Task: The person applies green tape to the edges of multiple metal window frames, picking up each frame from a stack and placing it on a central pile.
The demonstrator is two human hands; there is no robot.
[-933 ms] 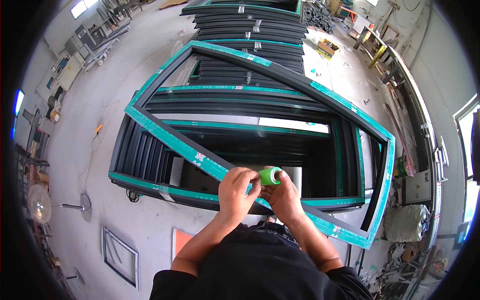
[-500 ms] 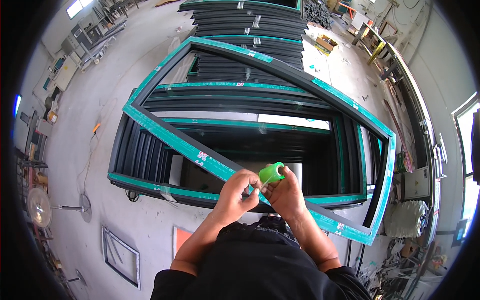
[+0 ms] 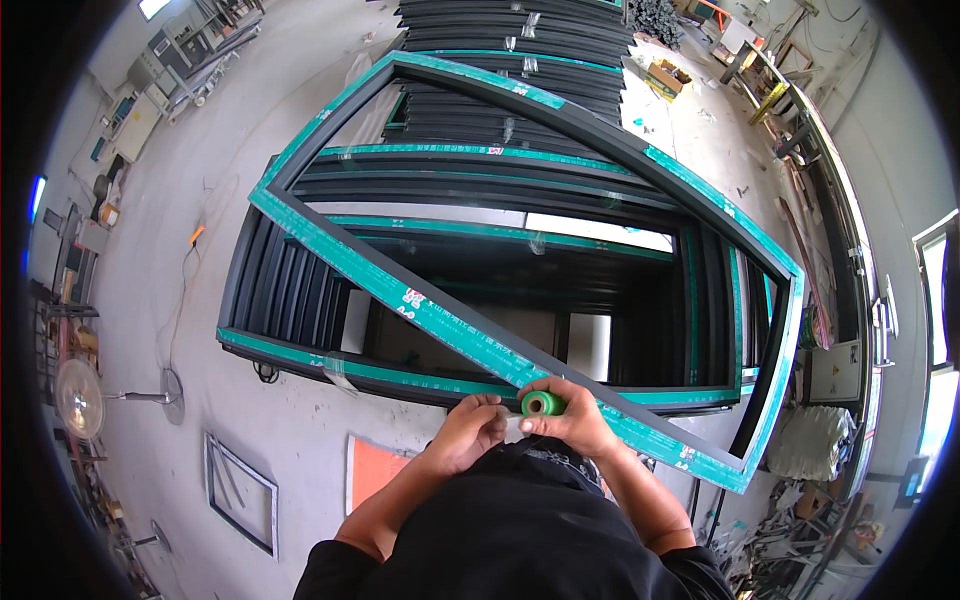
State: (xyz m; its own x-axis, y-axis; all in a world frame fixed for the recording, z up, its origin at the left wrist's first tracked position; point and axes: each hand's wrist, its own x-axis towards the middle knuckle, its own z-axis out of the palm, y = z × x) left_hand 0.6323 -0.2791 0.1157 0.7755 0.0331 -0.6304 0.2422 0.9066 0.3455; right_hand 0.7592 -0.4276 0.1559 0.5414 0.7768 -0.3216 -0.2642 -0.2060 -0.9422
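Note:
My right hand (image 3: 578, 420) is wrapped around a small green roll of tape (image 3: 543, 404), its round end with a brown core facing me. Close by on its left, my left hand (image 3: 470, 432) has its fingers pinched together at a thin pale strip that seems to run from the roll. Both hands are at the near edge of a black rectangular frame (image 3: 455, 322) faced with green film. That frame lies askew across a stack of similar frames (image 3: 425, 378).
Another tall pile of dark frames (image 3: 510, 90) rises behind. A standing fan (image 3: 82, 398) and a small frame (image 3: 242, 495) are on the left; an orange-red panel (image 3: 375, 470) lies nearer me. Scraps (image 3: 770, 540) and a workbench (image 3: 815, 190) line the right side.
Both hands have drawn back toward my body with the roll, which has turned so its round end faces me. The view has shifted slightly; the frames look unmoved.

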